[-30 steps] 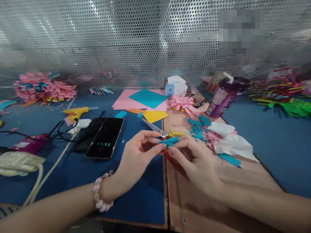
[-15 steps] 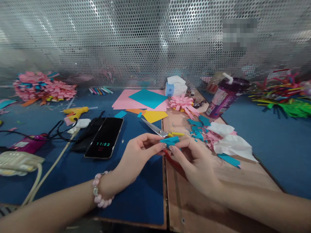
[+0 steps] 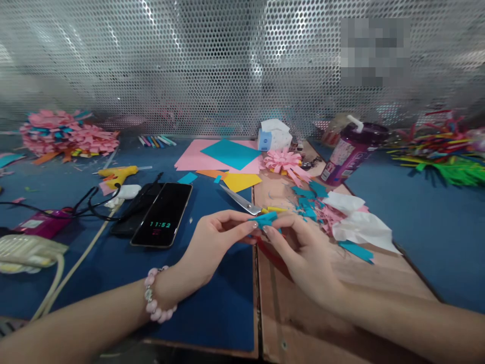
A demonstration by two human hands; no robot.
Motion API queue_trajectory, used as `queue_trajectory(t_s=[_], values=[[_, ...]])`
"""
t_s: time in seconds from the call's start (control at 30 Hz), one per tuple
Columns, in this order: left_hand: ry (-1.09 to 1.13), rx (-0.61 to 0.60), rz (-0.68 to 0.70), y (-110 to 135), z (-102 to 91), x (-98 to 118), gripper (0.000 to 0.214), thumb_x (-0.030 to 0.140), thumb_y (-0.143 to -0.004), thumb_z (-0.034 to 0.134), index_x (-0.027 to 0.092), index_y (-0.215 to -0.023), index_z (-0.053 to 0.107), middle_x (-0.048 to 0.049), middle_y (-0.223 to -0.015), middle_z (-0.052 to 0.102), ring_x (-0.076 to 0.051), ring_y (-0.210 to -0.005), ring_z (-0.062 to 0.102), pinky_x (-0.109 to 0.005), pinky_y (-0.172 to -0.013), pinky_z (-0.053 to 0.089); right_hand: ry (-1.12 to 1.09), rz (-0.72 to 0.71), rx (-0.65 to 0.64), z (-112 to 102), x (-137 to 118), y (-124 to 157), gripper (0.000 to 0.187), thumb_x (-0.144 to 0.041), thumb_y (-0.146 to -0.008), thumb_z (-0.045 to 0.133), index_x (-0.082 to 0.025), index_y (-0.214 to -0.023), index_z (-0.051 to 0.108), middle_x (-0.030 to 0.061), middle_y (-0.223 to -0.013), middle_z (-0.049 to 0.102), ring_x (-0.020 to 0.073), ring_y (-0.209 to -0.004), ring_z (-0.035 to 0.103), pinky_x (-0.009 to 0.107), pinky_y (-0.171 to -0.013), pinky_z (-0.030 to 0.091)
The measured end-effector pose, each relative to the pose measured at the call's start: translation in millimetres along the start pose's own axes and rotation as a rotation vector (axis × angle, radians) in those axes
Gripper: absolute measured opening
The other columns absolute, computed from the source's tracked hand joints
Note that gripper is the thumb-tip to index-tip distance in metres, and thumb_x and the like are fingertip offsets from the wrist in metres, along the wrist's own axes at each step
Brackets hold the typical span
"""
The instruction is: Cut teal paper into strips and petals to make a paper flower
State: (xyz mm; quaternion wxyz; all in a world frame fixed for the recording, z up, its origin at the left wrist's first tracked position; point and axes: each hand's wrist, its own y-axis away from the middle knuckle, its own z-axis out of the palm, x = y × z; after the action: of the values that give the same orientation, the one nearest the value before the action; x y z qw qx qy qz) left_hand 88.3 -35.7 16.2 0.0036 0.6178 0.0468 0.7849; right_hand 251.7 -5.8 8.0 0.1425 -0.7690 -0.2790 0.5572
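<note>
My left hand (image 3: 215,242) and my right hand (image 3: 303,253) meet over the table's middle and together pinch a small folded piece of teal paper (image 3: 266,219). The fingertips of both hands are closed on it from either side. A pink bead bracelet (image 3: 155,303) is on my left wrist. Scissors (image 3: 242,201) with a red handle lie just behind and under the hands, blades pointing away to the left.
A phone (image 3: 162,215) showing 11:52 lies left of the hands, with a yellow glue gun (image 3: 119,174) and cables beyond. Pink, teal and yellow paper sheets (image 3: 227,156), a pink paper flower (image 3: 284,162), teal scraps (image 3: 308,199), white tissue (image 3: 364,225) and a purple bottle (image 3: 350,151) lie around.
Both hands have kept their pinch on the teal paper with only slight finger movement; the view has shifted a little.
</note>
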Motion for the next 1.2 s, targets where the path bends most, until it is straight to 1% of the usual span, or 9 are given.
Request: queue_trajectory(t_s=[0.13, 0.3, 0.37, 0.5, 0.77, 1.0, 1.1, 1.2], values=[[-0.001, 0.000, 0.016, -0.4, -0.8, -1.3, 0.020, 0.031, -0.073, 0.078, 0.015, -0.085, 0.074, -0.0060, -0.087, 0.075, -0.015, -0.077, 0.070, -0.026, -0.072, 0.059, -0.013, 0.022, 0.001, 0.2, 1.1, 0.0, 0.008, -0.022, -0.088, 0.060, -0.022, -0.081, 0.060, -0.0015, -0.077, 0.065, 0.0117, -0.069, 0.061, 0.024, -0.062, 0.048], [-0.034, -0.001, 0.033, -0.7, -1.6, -1.9, 0.021, 0.032, -0.073, 0.078, 0.015, -0.085, 0.075, -0.0054, -0.086, 0.074, -0.014, -0.075, 0.069, -0.026, -0.072, 0.059, -0.058, -0.015, 0.016, 0.5, 5.1, 0.9, 0.011, -0.023, -0.087, 0.062, -0.021, -0.077, 0.061, 0.0032, -0.098, 0.067, 0.0153, -0.091, 0.065, 0.027, -0.073, 0.051], [-0.042, -0.006, 0.027, -0.5, -1.5, -1.5, 0.022, 0.033, -0.072, 0.078, 0.015, -0.085, 0.075, -0.0056, -0.086, 0.074, -0.014, -0.074, 0.069, -0.026, -0.072, 0.059, -0.058, -0.011, 0.015, 0.5, 5.7, 0.8, 0.011, -0.023, -0.087, 0.062, -0.021, -0.077, 0.061, 0.0028, -0.095, 0.067, 0.0146, -0.088, 0.065, 0.027, -0.073, 0.051], [-0.063, -0.002, 0.015, 0.4, -0.7, -0.2, 0.023, 0.034, -0.073, 0.077, 0.015, -0.085, 0.074, -0.0064, -0.086, 0.074, -0.016, -0.075, 0.070, -0.027, -0.072, 0.060, -0.045, 0.050, 0.010, 0.1, 4.0, -0.3, 0.007, -0.025, -0.087, 0.061, -0.022, -0.082, 0.060, 0.0010, -0.083, 0.067, 0.0135, -0.078, 0.064, 0.027, -0.069, 0.051], [-0.135, 0.038, 0.029, 2.0, -0.4, -1.1, 0.025, 0.037, -0.073, 0.075, 0.015, -0.085, 0.073, -0.0069, -0.086, 0.075, -0.017, -0.075, 0.070, -0.031, -0.074, 0.060, -0.045, 0.091, -0.007, -1.5, 1.0, -1.0, 0.009, -0.027, -0.087, 0.061, -0.021, -0.080, 0.059, 0.0016, -0.080, 0.066, 0.0144, -0.074, 0.062, 0.027, -0.066, 0.050], [-0.138, 0.036, 0.041, 2.3, 0.3, -0.7, 0.024, 0.037, -0.074, 0.075, 0.015, -0.084, 0.073, -0.0056, -0.085, 0.074, -0.016, -0.074, 0.070, -0.029, -0.074, 0.059, -0.114, 0.147, 0.013, 0.8, 2.8, 0.3, 0.012, -0.030, -0.086, 0.062, -0.021, -0.082, 0.057, 0.0007, -0.079, 0.064, 0.0136, -0.072, 0.062, 0.027, -0.065, 0.051], [-0.148, 0.039, 0.038, 1.9, -0.1, -0.5, 0.024, 0.037, -0.074, 0.075, 0.015, -0.085, 0.073, -0.0056, -0.085, 0.074, -0.015, -0.072, 0.069, -0.028, -0.073, 0.059, -0.174, 0.180, 0.029, 2.7, 4.2, 1.8, 0.014, -0.032, -0.086, 0.063, -0.022, -0.087, 0.054, 0.0005, -0.081, 0.063, 0.0136, -0.073, 0.063, 0.027, -0.065, 0.052], [-0.156, 0.045, 0.035, 1.7, -0.3, -0.5, 0.025, 0.036, -0.074, 0.075, 0.014, -0.085, 0.073, -0.0061, -0.085, 0.074, -0.016, -0.072, 0.069, -0.029, -0.073, 0.059, -0.190, 0.188, 0.061, 3.4, 5.3, 2.4, 0.020, -0.032, -0.085, 0.064, -0.023, -0.099, 0.053, 0.0007, -0.083, 0.063, 0.0141, -0.073, 0.063, 0.028, -0.065, 0.053]])
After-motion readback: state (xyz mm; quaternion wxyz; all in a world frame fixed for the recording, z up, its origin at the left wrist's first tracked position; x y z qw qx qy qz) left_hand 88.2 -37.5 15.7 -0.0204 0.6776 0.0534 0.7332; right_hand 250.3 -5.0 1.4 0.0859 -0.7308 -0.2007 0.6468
